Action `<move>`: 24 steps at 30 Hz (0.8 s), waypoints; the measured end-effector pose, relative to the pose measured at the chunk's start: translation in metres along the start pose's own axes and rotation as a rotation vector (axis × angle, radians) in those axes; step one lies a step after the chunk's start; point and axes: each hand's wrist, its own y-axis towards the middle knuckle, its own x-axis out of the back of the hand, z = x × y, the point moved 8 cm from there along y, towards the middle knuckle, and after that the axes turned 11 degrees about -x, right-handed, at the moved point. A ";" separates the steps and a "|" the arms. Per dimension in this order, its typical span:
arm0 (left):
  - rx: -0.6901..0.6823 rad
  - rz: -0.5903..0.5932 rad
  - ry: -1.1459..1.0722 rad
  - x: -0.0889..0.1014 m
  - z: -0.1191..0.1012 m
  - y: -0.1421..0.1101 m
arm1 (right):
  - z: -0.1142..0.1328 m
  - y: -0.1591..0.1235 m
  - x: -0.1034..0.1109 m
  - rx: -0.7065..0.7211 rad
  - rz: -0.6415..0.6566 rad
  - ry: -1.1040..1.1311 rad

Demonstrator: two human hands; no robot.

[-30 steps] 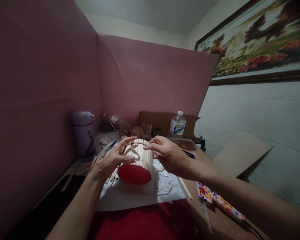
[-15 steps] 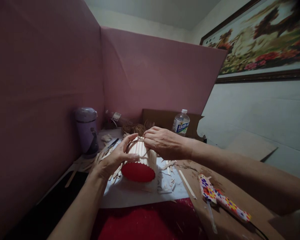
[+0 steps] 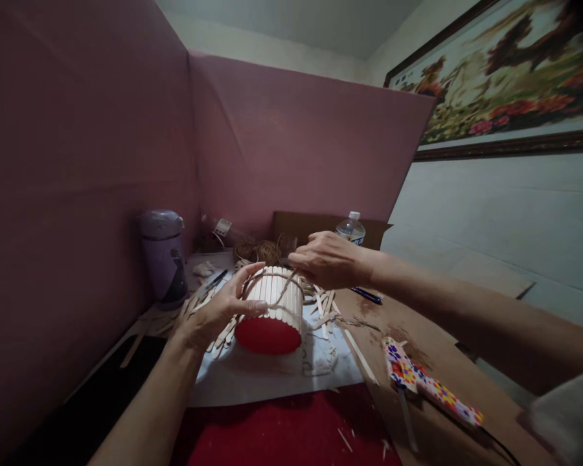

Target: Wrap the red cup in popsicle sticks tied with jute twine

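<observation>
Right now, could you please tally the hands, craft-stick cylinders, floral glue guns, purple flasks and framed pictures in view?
Hands: 2 (left hand, right hand)
Craft-stick cylinder: 1
Floral glue gun: 1
Purple flask: 1
Framed picture: 1
Total: 6

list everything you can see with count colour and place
cylinder: 1, pale, red end, middle
twine: count unclear, brown, around cylinder
twine balls: at least 2, brown, behind cylinder
sticks: many, pale, both sides of cylinder
glue gun: 1, flowered, right
blue tool: 1, dark blue, beyond glue gun
dark tool: 1, dark, left of cylinder
bottle: 1, clear, white cap, back right
flask: 1, purple, back left
sheet: 1, white, under cylinder
cloth: 1, red, front
board: 1, brown, right
cardboard: 1, brown, back
panels: 2, pink, left and back
painting: 1, multicoloured, upper right
wall: 1, pale, right
left hand: 1, bare, gripping cylinder
right hand: 1, bare, pinching twine
</observation>
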 end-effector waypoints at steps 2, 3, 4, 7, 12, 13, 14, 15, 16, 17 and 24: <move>0.007 0.002 0.008 0.001 0.002 0.000 | -0.026 -0.007 -0.007 -0.201 0.119 0.087; 0.013 0.004 0.015 0.002 0.004 0.000 | -0.035 -0.014 -0.014 -0.291 0.209 0.195; 0.016 0.003 0.021 0.003 0.005 0.001 | -0.038 -0.022 -0.023 -0.345 0.321 0.355; 0.016 0.000 0.010 0.003 0.007 0.001 | -0.027 -0.042 -0.045 -0.490 0.559 0.977; 0.034 0.015 -0.041 -0.001 0.008 0.000 | -0.008 -0.039 -0.041 -0.523 0.388 1.343; 0.039 0.011 -0.037 0.000 0.008 0.000 | -0.005 -0.036 -0.036 -0.491 0.325 1.306; 0.041 0.007 -0.029 0.000 0.008 0.000 | -0.003 -0.032 -0.029 -0.447 0.250 1.225; 0.039 0.003 -0.020 0.000 0.007 0.000 | -0.001 -0.029 -0.021 -0.392 0.166 1.097; 0.035 0.000 -0.011 0.000 0.007 0.000 | 0.002 -0.027 -0.012 -0.334 0.084 0.937; 0.030 -0.001 -0.002 0.000 0.006 0.000 | 0.006 -0.026 -0.004 -0.282 0.016 0.766; 0.031 0.021 0.033 -0.002 0.003 0.000 | 0.028 -0.026 0.009 -0.149 -0.027 0.183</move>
